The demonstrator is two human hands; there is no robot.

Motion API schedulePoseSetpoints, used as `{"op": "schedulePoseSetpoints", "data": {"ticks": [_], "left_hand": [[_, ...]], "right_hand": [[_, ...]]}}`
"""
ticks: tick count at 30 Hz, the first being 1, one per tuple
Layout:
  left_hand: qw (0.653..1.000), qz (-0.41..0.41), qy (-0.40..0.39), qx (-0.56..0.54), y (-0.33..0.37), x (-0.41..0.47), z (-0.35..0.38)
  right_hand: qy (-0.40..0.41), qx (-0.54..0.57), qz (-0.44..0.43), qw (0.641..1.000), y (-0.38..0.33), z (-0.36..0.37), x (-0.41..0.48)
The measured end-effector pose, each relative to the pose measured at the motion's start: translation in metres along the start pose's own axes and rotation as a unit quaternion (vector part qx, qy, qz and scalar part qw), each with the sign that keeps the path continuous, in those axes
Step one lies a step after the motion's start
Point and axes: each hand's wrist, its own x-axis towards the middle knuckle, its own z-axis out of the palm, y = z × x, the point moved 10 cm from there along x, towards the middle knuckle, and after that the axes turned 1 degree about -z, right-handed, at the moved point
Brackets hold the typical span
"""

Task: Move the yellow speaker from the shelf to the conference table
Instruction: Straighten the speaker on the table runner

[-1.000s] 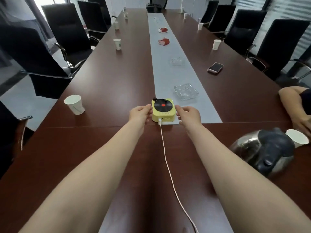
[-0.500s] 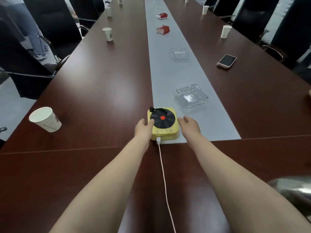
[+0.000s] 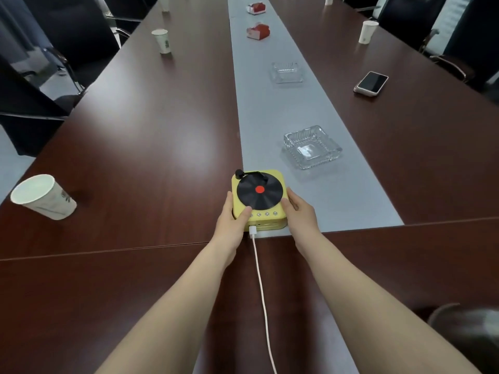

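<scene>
Two hands held the yellow speaker (image 3: 258,201), one per side. L hand (image 3: 233,221): thumb curled onto top front-left corner, fingers along left wall. R hand (image 3: 298,211): fingers curled vs. right wall. Speaker appeared down on conference table (image 3: 151,136), at near end of grey runner (image 3: 270,109), left edge approx. on runner/wood seam. Black disc w/ red centre faced up; button row along front. White cable (image 3: 260,279) plugged into front face, ran back toward the person betw. forearms. Glass ashtray (image 3: 312,147) on runner just beyond speaker, apart from it; 2nd ashtray (image 3: 286,72) farther on. Paper cup (image 3: 43,197) well to left; phone (image 3: 371,83) far right, screen up.
</scene>
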Motion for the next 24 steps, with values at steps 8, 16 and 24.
{"op": "schedulePoseSetpoints", "data": {"ticks": [8, 16, 24], "left_hand": [[1.0, 0.0, -0.027, 0.004, -0.004, 0.004, 0.002], [0.998, -0.006, -0.015, 0.062, 0.008, 0.011, 0.001], [0.992, -0.003, -0.02, 0.128, 0.006, 0.014, 0.0]], "right_hand": [[-0.005, 0.0, -0.008, 1.0, 0.003, 0.0, 0.004], [-0.001, -0.003, -0.014, 1.0, 0.004, 0.0, 0.006], [-0.005, -0.023, -0.022, 0.999, 0.002, 0.0, 0.006]]}}
